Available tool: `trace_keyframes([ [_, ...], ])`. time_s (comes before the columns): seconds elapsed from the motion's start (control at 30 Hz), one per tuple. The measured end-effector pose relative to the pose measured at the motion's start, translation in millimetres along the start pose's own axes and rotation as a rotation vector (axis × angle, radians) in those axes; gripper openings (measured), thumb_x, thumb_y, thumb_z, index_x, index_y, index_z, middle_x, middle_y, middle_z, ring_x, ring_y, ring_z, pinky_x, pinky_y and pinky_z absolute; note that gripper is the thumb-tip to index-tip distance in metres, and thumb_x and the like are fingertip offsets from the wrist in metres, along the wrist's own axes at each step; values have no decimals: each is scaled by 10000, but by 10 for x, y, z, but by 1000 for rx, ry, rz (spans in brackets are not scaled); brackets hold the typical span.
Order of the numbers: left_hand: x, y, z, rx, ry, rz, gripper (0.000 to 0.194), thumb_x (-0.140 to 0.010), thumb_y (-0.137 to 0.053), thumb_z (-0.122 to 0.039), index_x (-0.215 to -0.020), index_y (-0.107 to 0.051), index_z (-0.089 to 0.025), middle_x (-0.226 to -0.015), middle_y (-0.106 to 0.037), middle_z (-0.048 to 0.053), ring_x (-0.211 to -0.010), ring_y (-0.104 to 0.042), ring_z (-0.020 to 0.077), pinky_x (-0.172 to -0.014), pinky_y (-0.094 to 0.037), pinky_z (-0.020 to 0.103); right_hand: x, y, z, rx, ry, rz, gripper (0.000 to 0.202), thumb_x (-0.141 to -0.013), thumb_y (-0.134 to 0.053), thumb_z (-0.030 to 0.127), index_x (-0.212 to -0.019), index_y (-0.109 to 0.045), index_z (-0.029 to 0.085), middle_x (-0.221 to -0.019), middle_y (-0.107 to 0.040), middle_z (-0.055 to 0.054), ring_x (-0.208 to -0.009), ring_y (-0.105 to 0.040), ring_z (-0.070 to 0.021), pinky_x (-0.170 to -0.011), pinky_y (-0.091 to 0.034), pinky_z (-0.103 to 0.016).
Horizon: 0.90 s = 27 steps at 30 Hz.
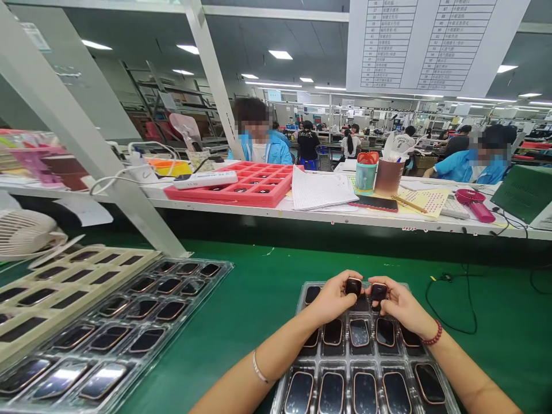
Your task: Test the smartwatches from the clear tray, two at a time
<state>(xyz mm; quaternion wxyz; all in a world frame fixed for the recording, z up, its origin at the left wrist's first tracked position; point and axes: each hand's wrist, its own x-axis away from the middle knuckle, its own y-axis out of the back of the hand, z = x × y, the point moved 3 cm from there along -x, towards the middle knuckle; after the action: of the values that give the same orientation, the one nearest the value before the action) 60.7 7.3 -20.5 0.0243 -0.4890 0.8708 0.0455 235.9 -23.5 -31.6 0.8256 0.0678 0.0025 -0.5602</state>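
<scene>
Over the far rows of a clear plastic tray (pixel 279 397), my left hand (pixel 337 296) pinches a small dark rounded-square piece (pixel 353 286) with a gold-coloured rim. Close beside it, my right hand (pixel 399 305) grips a similar dark piece (pixel 378 292) between thumb and fingers. The two pieces are upright and slightly apart. Below my hands, the tray's compartments hold several dark watch-like screens (pixel 359 332) with gold rims. My hands and wrists cover some of the far compartments.
Another clear tray of screens (pixel 142 309) and a cream tray (pixel 140 261) lie at left on the green table (pixel 250 287). A slanted post (pixel 129 201) stands behind. A shelf carries a red foam tray (pixel 276 198), papers and cups. Black cable (pixel 474 313) lies right. People sit beyond.
</scene>
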Motion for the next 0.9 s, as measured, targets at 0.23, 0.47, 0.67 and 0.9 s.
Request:
trace_keyframes([
  [0.23,-5,8,25,8,1,-2,477,-606,-502,7,-1053,-487,-160,-875,-628,42,-831,-592,159,-756,-430,289,-8,-7,-11,-28,-13,-24,485,-737,-552,125,-1193,-472,268,-1129,-572,-69,-825,-602,-176,-618,-504,-278],
  [0.47,11,-10,22,58,1,48,535,-632,-539,-9,-1128,-429,-176,-948,-607,56,-913,-580,169,-811,-424,308,-13,17,-21,-159,18,-41,639,-725,-653,198,-1285,-363,303,-1153,-535,-74,-769,-572,-138,-648,-511,-288],
  [0.67,22,-24,12,69,-4,62,536,-640,-560,-27,-1138,-432,-179,-961,-593,56,-888,-577,160,-806,-427,306,-25,31,-44,-182,26,-82,577,-727,-655,206,-1239,-399,281,-1110,-546,-72,-694,-592,-118,-617,-506,-275],
  [0.9,-3,3,14,48,2,-2,398,-675,-543,-82,-1059,-476,-163,-879,-618,51,-775,-570,142,-703,-439,277,-14,-12,-27,-111,17,-75,540,-728,-603,141,-1219,-412,262,-1139,-543,-82,-704,-618,-123,-624,-511,-278],
])
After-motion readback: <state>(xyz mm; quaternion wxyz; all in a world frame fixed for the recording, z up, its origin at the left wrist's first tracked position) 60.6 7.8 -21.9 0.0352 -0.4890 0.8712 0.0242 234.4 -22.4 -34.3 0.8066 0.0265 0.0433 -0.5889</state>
